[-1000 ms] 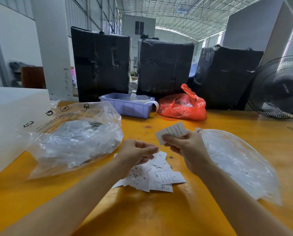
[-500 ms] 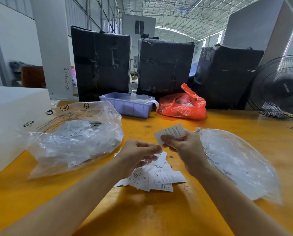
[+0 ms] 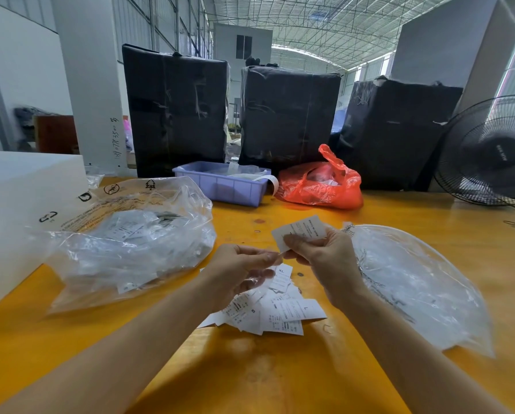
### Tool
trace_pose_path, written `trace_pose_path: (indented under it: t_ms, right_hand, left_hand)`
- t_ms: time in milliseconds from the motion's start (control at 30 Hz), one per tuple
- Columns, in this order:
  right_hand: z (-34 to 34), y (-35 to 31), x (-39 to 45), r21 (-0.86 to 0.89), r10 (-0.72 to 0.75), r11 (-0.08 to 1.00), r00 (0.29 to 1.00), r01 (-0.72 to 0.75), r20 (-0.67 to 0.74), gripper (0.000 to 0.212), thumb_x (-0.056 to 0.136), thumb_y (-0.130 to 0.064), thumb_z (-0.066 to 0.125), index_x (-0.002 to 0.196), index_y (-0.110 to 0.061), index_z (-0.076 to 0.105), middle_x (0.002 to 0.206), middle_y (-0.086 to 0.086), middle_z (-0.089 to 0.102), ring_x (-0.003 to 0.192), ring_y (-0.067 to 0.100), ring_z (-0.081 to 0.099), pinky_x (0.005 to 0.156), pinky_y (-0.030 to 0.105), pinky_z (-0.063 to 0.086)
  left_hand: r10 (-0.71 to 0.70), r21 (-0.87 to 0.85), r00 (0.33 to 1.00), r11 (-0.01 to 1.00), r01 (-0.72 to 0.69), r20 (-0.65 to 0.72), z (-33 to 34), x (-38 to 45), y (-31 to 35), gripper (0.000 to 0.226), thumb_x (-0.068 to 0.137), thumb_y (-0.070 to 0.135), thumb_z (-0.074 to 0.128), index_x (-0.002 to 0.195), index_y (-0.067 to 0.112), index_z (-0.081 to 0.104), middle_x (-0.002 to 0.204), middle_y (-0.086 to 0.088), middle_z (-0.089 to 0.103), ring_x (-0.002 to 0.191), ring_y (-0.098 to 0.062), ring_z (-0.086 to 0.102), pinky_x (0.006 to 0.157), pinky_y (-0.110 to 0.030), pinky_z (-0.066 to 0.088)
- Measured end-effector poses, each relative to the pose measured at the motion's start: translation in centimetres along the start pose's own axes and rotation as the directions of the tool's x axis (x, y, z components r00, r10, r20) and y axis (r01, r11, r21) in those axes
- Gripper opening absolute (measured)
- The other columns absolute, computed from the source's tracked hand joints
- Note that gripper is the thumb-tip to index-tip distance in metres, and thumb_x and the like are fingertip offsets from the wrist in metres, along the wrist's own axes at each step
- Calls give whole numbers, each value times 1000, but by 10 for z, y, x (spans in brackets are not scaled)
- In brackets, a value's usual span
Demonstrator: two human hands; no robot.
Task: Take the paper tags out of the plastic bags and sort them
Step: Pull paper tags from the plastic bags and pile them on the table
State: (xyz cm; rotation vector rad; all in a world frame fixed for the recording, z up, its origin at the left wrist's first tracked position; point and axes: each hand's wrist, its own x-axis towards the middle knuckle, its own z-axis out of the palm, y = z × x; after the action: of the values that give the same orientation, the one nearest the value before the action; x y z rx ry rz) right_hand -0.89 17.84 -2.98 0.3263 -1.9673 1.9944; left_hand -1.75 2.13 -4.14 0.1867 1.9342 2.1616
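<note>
My right hand (image 3: 325,258) pinches a white paper tag (image 3: 302,230) and holds it up above the yellow table (image 3: 280,380). My left hand (image 3: 238,271) is close beside it, fingers curled, with thumb and fingertips meeting the tag's lower left corner; its fingertips are blurred. Below both hands lies a loose pile of paper tags (image 3: 280,315) marked S, L and XL. A large clear plastic bag (image 3: 130,243) with several tags inside lies to the left. A flatter clear plastic bag (image 3: 414,291) lies to the right, behind my right wrist.
A purple tray (image 3: 220,188) and a red plastic bag (image 3: 319,185) sit at the table's far side, in front of black wrapped bundles (image 3: 175,109). A white box (image 3: 17,204) stands at the left edge. A black fan (image 3: 489,150) stands at the far right.
My left hand has moved up and right until its fingertips meet the tag in my right hand. The right hand has shifted slightly left with the tag.
</note>
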Motion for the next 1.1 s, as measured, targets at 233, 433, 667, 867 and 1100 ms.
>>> trace_pose_path:
  t_ms: [233,433,667,867,1100]
  right_hand:
    - [1,-1,0,-23,-27,999,1000,27,-13,10,79,-4,71,84,-8,63,72,7,69,57,12,68,54,16,50]
    - [3,-2,-3,-51,-8,999,999,11,48,9,78,-3,71,83,-6,65,73,6,69,58,6,66,54,12,48]
    - [0,-1,0,-105,100,990,992,-92,75,7,78,-6,72,79,-11,67,71,6,67,64,15,62,62,25,50]
    - [-7,-3,2,-164,211,968,969,-188,132,13,74,-1,75,75,-8,64,63,3,65,54,9,61,53,18,50]
    - [-11,-3,5,-291,325,920,926,-263,191,9,91,-13,60,87,-5,62,69,7,61,56,11,60,56,22,50]
  left_hand:
    - [1,-6,1000,1000,-1,-11,1,0,0,10,63,16,77,72,12,76,83,-6,75,63,-12,66,59,-21,51]
    - [-4,-19,999,1000,3,-40,2,1,-1,18,61,19,76,77,11,75,80,-4,75,62,-11,67,59,-22,50]
    - [11,-29,998,1000,-13,-66,2,1,-1,12,64,17,76,74,12,74,76,-2,74,57,-8,65,59,-21,49]
    - [46,-26,991,998,-49,-123,-1,3,-3,6,73,9,74,68,12,71,61,0,69,52,-6,62,48,-15,49]
    - [92,42,986,995,-87,-142,1,4,-6,10,71,7,76,75,10,68,58,3,68,54,-7,62,52,-16,50]
